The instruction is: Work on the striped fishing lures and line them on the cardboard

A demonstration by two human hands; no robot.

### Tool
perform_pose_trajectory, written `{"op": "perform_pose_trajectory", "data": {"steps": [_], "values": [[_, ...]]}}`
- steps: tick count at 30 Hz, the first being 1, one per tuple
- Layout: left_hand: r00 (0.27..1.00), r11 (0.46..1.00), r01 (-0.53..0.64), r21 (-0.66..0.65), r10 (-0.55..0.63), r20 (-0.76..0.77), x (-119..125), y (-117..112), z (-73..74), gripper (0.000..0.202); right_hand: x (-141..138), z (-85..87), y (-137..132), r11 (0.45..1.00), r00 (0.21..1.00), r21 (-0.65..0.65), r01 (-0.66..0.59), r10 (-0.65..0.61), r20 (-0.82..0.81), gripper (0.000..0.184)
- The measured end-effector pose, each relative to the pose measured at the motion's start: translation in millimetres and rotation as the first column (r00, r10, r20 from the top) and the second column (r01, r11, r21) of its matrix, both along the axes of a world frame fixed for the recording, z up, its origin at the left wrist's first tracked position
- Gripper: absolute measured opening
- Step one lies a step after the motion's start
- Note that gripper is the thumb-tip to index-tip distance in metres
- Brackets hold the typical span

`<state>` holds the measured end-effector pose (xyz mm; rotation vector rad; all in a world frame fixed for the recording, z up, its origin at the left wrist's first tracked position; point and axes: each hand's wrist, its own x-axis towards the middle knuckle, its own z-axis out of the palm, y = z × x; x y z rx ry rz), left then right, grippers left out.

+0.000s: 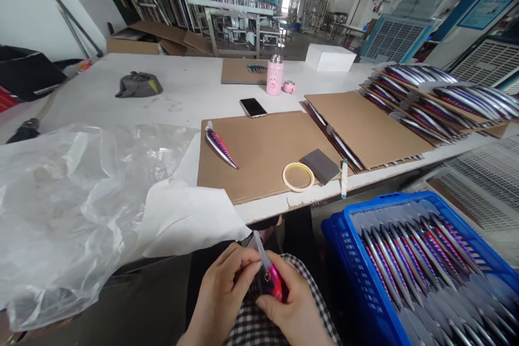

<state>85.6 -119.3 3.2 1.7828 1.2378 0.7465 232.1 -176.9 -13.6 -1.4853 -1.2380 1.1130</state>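
Lower left: crumpled plastic sheet on the tabletop. Lower centre, over the lap: left hand pinching the clear lip, right hand closed around the body of a pink fishing lure. Lower right: blue crate of lures. Likely fault: lip snapped, or lure dropped, through a twisting grip.

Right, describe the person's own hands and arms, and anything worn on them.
Both the left hand and the right hand are bare: no gloves, rings or watch show. Both wrists are uncovered down to the picture's lower edge, so no sleeve is in view. Beneath them lies black-and-white checked cloth, apparently the person's own clothing.
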Motion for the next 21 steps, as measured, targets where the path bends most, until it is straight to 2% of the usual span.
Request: {"op": "perform_pose_trajectory", "data": {"steps": [6, 13, 17, 21], "values": [[0.999, 0.988, -0.024, -0.151, 0.019, -0.034, 4, -1, 4.3, 0.018, 1, -8.6, -2, 1.000, 1.000, 0.023, -0.009, 0.009, 0.019, 0.060], [0.997, 0.977, -0.075, -0.200, 0.079, 0.011, 9, 0, 5.2, 0.018, 3, -14.6, -4, 0.999, 0.991, 0.039, -0.037, 0.032, 0.132, 0.068], [0.993, 0.963, -0.035, -0.266, 0.063, 0.096, 6, 1, 0.2, 0.015, 5, -16.0, -4, 0.996, 0.978, -0.014, -0.087, 0.088, 0.189, 0.067], [0.963, 0.931, 0.082, -0.355, 0.017, 0.268, -1, 1, -6.0, 0.016, 7, -12.6, -4, 0.992, 0.978, -0.056, -0.114, 0.122, 0.170, 0.068]]}}
